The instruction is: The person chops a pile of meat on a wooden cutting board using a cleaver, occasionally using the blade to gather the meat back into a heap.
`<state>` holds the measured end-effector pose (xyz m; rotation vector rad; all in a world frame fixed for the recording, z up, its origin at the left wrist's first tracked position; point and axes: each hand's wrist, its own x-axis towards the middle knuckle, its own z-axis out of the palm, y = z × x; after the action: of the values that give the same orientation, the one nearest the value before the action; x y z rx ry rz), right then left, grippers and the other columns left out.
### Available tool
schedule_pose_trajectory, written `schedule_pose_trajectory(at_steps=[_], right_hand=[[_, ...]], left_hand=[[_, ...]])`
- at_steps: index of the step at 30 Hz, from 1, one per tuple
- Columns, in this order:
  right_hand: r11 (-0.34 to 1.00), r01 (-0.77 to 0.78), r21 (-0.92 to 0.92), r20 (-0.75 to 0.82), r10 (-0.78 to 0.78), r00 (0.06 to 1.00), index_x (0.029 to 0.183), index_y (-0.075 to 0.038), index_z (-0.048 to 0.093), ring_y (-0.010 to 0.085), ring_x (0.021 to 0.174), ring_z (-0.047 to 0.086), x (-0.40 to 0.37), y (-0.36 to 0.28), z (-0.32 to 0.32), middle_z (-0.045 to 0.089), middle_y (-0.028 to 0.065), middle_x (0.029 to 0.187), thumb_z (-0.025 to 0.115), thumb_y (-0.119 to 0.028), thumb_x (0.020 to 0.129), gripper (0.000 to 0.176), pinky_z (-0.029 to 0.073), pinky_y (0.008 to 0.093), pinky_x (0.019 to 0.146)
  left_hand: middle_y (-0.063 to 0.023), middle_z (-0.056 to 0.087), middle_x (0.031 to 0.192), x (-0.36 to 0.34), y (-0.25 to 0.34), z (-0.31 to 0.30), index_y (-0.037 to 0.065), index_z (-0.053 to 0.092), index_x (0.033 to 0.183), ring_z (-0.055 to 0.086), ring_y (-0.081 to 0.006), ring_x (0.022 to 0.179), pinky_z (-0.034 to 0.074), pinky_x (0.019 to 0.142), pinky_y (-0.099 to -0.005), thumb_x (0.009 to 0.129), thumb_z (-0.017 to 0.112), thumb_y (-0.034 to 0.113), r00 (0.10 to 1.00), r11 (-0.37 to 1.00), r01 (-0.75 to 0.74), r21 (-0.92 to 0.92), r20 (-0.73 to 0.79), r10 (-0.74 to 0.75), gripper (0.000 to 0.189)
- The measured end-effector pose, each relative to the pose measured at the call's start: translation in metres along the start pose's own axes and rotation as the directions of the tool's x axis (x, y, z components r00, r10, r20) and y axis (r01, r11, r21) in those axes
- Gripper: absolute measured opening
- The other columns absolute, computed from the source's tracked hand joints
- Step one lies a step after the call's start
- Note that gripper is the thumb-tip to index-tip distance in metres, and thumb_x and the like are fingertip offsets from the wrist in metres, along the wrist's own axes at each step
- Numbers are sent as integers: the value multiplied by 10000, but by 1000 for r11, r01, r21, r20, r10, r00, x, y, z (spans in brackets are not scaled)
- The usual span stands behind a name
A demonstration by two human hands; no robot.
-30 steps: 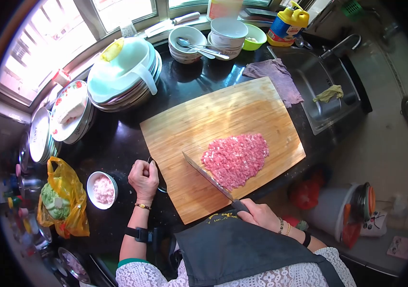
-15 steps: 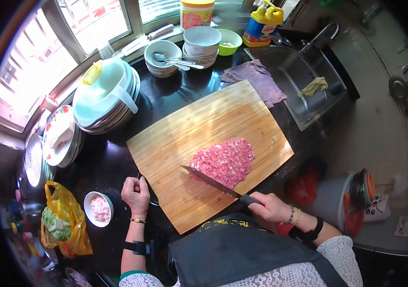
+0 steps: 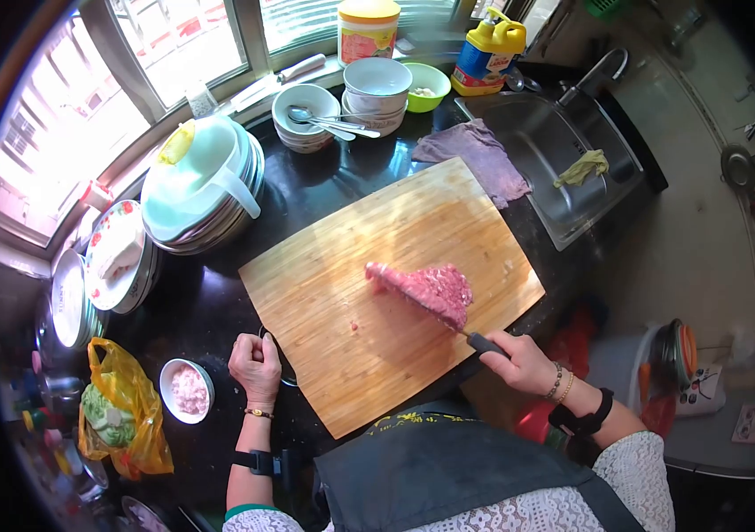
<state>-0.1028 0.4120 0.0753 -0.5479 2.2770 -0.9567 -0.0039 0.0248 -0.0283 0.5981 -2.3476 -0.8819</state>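
Observation:
My right hand (image 3: 519, 362) is wrapped round the dark handle of a knife (image 3: 482, 344) at the board's lower right edge. Its blade lies against the near left side of the pink minced meat (image 3: 441, 288), and meat covers most of the blade. The meat sits on a wooden cutting board (image 3: 315, 284), with a small scrap left of the blade. Curled into a loose fist, my left hand (image 3: 255, 365) rests on the dark counter just off the board's lower left edge; nothing shows in it.
Left of my left hand stand a small bowl of pale pink food (image 3: 189, 391) and a yellow bag with a green vegetable (image 3: 110, 417). Stacked plates (image 3: 209, 232), bowls (image 3: 307, 115), a purple cloth (image 3: 475, 155) and a sink (image 3: 564, 160) lie beyond the board.
The knife and my right hand have moved away from me and to the right. The meat's near left part has been pushed up into a narrower heap. My left hand stays beside the board.

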Motion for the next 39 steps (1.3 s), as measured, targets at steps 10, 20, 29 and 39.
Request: schedule_pose_trajectory(at_steps=[10,20,29,39], right_hand=[[662,-121,740,9,170,985,1292,-39,397,65,485,484,0,-13,-4,534,23,697,418,-324,1002,407,415,200,462],[905,-95,415,-221,202,954,1399,-40,359,115,558,562,6,-16,31,575,63,680,486,-159,955,477,469,262,544],[948,-101,302,-291,193,937,1409,-37,346,191,574,586,-1,-28,46,611,100,752,477,-111,930,501,483,304,581],[809,-110,577,-281,323,903,1449,-58,271,42,496,464,-15,-29,46,544,8,721,435,-122,958,522,417,214,474]], left_hand=[[-44,393,562,1,3,1,50,420,612,367,-180,479,299,474,-329,766,652,39,1000,1000,12,21,9,-12,278],[-40,377,564,2,-1,3,40,427,623,335,-147,479,283,468,-312,795,651,57,999,999,-30,29,-14,30,283],[-45,383,565,1,4,1,46,419,612,369,-180,486,300,479,-329,770,652,49,1000,1000,15,27,7,-16,282],[-44,389,562,1,6,1,44,419,606,363,-173,476,293,470,-326,767,647,41,1000,1000,20,2,-3,-20,280]])
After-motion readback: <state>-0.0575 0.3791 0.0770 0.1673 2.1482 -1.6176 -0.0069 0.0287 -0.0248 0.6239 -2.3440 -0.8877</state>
